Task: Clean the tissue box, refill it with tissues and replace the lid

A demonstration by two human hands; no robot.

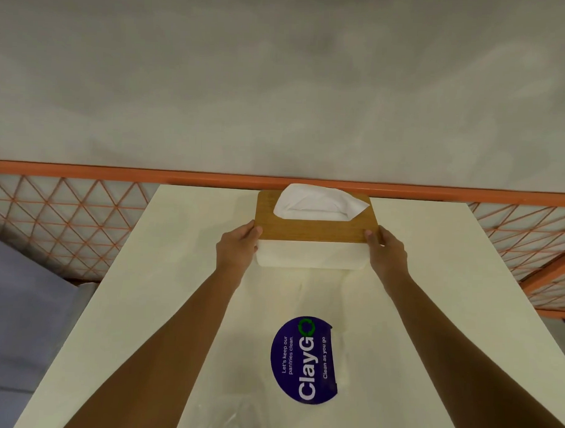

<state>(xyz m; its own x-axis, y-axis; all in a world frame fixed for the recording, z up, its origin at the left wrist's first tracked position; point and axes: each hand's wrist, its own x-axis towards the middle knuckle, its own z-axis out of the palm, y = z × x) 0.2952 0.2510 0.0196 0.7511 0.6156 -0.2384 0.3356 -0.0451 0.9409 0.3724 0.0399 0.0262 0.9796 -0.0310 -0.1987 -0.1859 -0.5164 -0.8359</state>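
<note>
Now, on the head view, my left hand (238, 244) and right hand (385, 249) grip the box (311, 255) between them by its ends, thumbs on the lid (312, 231). A tissue (313, 200) pokes up just beyond. I'd press both near corners evenly so the lid seats flush.

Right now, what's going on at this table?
A person grips a white tissue box at both ends, left hand on one end, right hand on the other. Its wooden lid is on, and a tissue pokes up through the slot. The box is at the far edge of the table; a purple ClayGo sticker lies nearer.
</note>
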